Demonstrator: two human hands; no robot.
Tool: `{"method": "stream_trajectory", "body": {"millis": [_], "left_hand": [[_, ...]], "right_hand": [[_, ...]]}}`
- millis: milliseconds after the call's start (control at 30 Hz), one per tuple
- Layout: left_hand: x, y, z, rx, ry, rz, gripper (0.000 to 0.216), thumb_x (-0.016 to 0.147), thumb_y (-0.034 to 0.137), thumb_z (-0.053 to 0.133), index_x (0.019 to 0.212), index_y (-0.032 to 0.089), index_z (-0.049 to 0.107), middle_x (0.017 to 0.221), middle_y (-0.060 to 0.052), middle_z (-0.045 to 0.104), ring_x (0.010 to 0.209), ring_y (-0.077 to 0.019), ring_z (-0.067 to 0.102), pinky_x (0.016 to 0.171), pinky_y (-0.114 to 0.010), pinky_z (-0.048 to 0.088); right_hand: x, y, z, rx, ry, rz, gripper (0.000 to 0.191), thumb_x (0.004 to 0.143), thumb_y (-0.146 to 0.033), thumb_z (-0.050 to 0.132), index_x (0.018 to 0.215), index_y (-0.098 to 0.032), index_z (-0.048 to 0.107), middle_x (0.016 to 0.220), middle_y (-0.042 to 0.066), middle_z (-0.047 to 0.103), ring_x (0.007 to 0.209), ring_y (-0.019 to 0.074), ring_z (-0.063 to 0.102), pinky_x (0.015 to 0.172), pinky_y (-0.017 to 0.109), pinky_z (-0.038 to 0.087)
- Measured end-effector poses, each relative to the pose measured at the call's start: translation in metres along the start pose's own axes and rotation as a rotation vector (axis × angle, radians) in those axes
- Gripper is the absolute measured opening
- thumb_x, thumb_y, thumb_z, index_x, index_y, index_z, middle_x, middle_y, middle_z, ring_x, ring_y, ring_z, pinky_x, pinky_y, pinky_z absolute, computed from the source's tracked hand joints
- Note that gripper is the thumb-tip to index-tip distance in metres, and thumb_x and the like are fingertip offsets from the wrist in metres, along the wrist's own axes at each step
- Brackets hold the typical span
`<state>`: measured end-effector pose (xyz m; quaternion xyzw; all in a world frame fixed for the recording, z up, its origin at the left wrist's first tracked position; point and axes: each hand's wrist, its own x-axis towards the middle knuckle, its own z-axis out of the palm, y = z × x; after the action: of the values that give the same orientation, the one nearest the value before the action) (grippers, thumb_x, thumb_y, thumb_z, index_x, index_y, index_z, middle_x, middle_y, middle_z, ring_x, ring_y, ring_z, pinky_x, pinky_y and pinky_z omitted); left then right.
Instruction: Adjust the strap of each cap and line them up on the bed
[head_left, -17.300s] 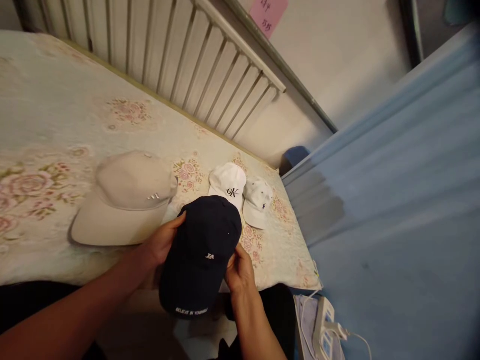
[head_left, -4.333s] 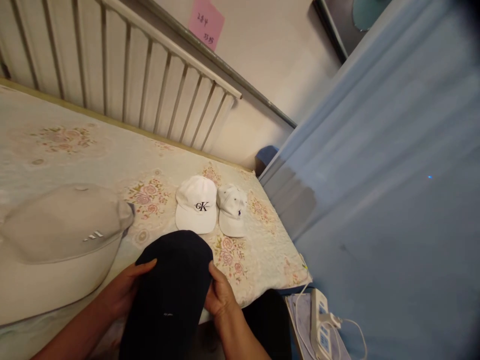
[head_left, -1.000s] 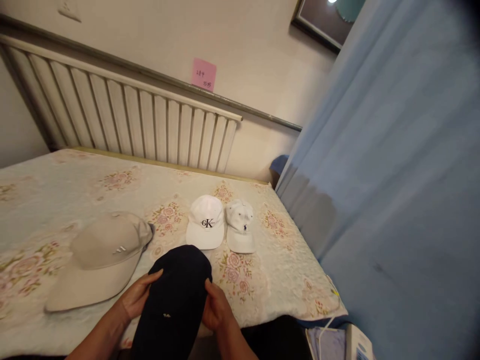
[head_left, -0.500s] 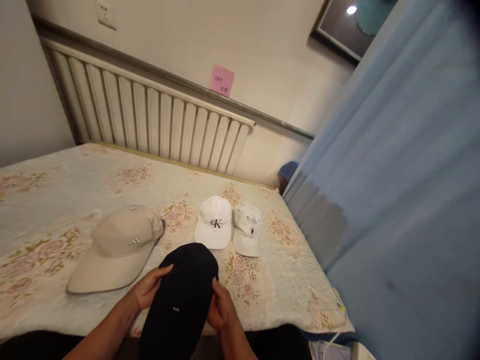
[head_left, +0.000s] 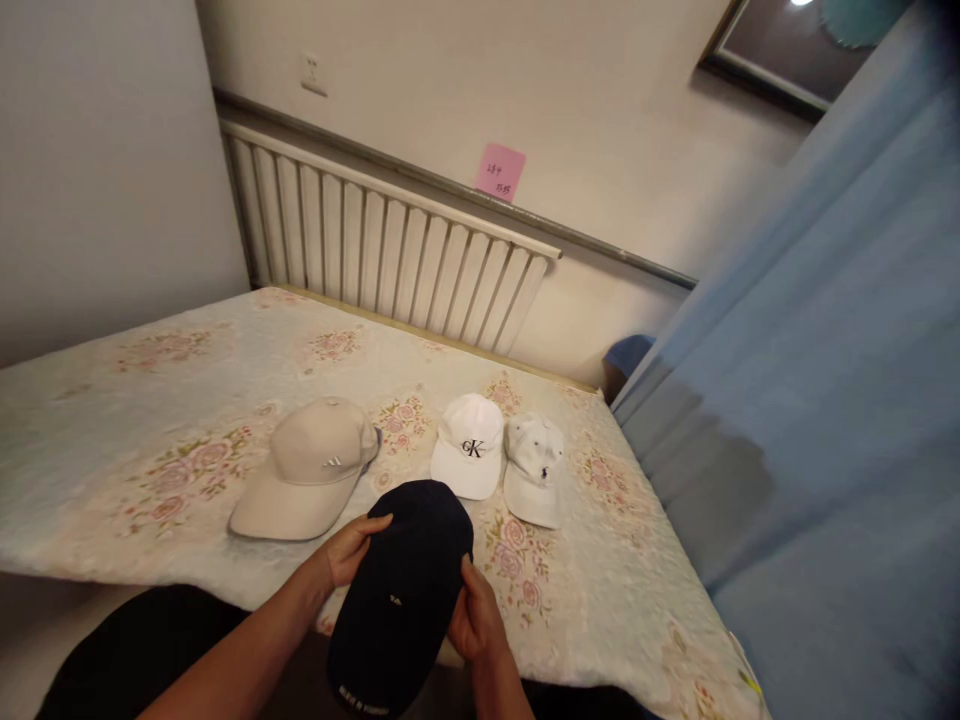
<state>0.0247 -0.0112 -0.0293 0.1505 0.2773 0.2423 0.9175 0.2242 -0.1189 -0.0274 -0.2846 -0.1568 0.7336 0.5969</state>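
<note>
A dark navy cap is held over the near edge of the bed, brim pointing toward me. My left hand grips its left side and my right hand grips its right side, fingers curled on the fabric. Just left of it a beige cap lies on the floral bedspread. Behind the navy cap lies a white cap with a black logo, and a second white cap sits right beside that one.
A slatted headboard runs along the wall behind the bed, with a pink sticky note above it. A blue curtain hangs close on the right. A wall stands on the left.
The view has swung left and lifted, showing more of the left wall and bed. Both hands keep the same hold on the navy cap; the other caps lie unmoved.
</note>
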Motion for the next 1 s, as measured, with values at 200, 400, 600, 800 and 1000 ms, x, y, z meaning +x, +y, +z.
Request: {"method": "stream_trajectory", "body": {"millis": [200,400,600,800,1000], "left_hand": [[0.0007,-0.0010,-0.0017,-0.005,-0.034,0.068,0.043,0.081,0.021,0.063,0.119,0.002,0.058,0.093,-0.019,0.074,0.086,-0.0302,0.071,0.090,-0.042,0.048],[0.0009,-0.0022,-0.0050,-0.036,-0.076,0.045,0.043,0.080,0.022,0.064,0.118,0.003,0.060,0.093,-0.018,0.074,0.089,-0.0302,0.070,0.092,-0.041,0.046],[-0.0010,-0.0027,-0.0040,-0.037,-0.103,0.035,0.043,0.080,0.022,0.062,0.118,0.002,0.060,0.096,-0.020,0.073,0.090,-0.0322,0.069,0.094,-0.045,0.044],[-0.0019,-0.0026,-0.0026,-0.036,-0.097,0.028,0.046,0.080,0.022,0.062,0.121,0.003,0.058,0.097,-0.019,0.073,0.093,-0.0321,0.068,0.096,-0.045,0.043],[-0.0030,-0.0021,-0.0010,-0.018,-0.079,0.030,0.051,0.078,0.023,0.064,0.124,0.003,0.055,0.094,-0.018,0.074,0.092,-0.0328,0.069,0.093,-0.045,0.045]], "right_hand": [[-0.0001,0.0015,0.0006,0.033,0.024,-0.013,0.047,0.078,-0.040,0.068,0.116,-0.012,0.063,0.120,0.013,0.066,0.122,0.0258,0.054,0.108,0.044,0.037],[0.0008,0.0034,-0.0027,0.058,0.024,-0.015,0.043,0.079,-0.038,0.068,0.114,-0.013,0.065,0.119,0.011,0.067,0.123,0.0244,0.054,0.110,0.043,0.034],[0.0000,0.0036,-0.0016,0.031,0.034,-0.002,0.048,0.077,-0.039,0.070,0.117,-0.013,0.063,0.120,0.012,0.066,0.120,0.0254,0.056,0.109,0.044,0.035],[0.0001,0.0039,-0.0039,0.017,0.053,0.001,0.049,0.077,-0.040,0.070,0.118,-0.013,0.063,0.122,0.013,0.065,0.123,0.0261,0.054,0.107,0.045,0.038],[0.0010,0.0040,-0.0057,0.040,0.047,0.015,0.047,0.078,-0.038,0.069,0.117,-0.013,0.063,0.120,0.013,0.066,0.123,0.0266,0.054,0.106,0.046,0.039]]}}
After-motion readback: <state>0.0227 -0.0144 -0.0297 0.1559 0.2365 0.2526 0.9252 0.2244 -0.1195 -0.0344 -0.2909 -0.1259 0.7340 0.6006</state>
